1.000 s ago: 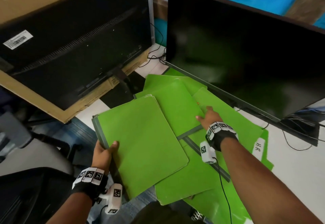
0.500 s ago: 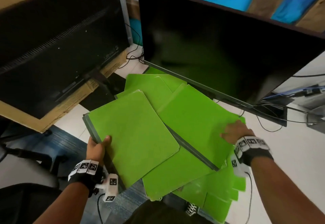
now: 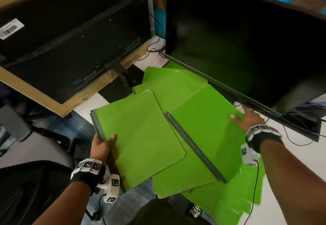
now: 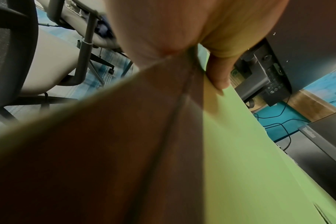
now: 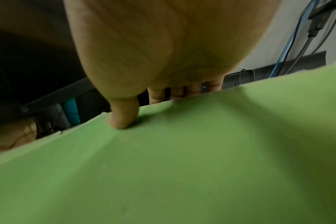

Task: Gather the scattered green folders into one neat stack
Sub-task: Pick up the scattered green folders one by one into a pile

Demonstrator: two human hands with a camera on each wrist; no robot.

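Observation:
Several green folders lie overlapped on the white desk. My left hand [image 3: 103, 144] grips the grey spine of the left folder [image 3: 141, 134], thumb on its top face; the left wrist view shows that thumb [image 4: 219, 75] pressing the green cover [image 4: 259, 159]. My right hand [image 3: 247, 120] pinches the far edge of the right folder [image 3: 202, 127], which has a grey spine [image 3: 194, 147]. In the right wrist view the thumb [image 5: 123, 116] lies on the cover [image 5: 163, 174] and the fingers [image 5: 184, 92] curl behind its edge. More folders [image 3: 165, 87] lie beneath and behind, and others [image 3: 234, 201] hang over the desk's front.
A black monitor [image 3: 247, 44] stands right behind the folders, its lower edge just over my right hand. A second monitor [image 3: 70, 35] shows its back at the left, against a cardboard box [image 3: 88, 95]. Cables [image 3: 157, 48] run between them. An office chair [image 3: 26, 180] stands at lower left.
My right hand went from lying on the middle folder to gripping its far right edge, and that folder has swung out toward the right. The left hand keeps its grip on the left folder.

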